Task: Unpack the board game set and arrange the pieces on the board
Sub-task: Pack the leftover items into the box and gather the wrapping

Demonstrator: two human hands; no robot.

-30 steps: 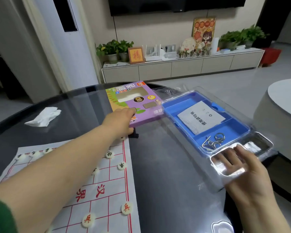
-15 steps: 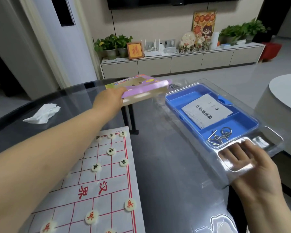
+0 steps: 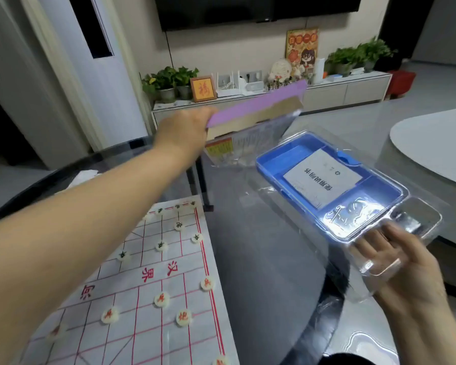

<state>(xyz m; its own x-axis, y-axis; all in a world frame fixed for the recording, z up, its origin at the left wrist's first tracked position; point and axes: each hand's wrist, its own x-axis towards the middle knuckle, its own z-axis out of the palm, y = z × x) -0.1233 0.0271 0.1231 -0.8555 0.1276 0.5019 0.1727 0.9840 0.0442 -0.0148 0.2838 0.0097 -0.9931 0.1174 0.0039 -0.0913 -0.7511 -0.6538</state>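
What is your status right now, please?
Left hand grips purple box, held above the table. Right hand holds clear tray with blue insert. Board with pieces lies below, nothing blocking.

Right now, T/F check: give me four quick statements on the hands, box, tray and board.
The left hand holds the purple box up in the air. True.
The blue tray is empty. False: a white leaflet lies in it.
The right hand holds the clear plastic shell at its near end. True.
The board sheet has no pieces on it. False: round pieces sit on it.
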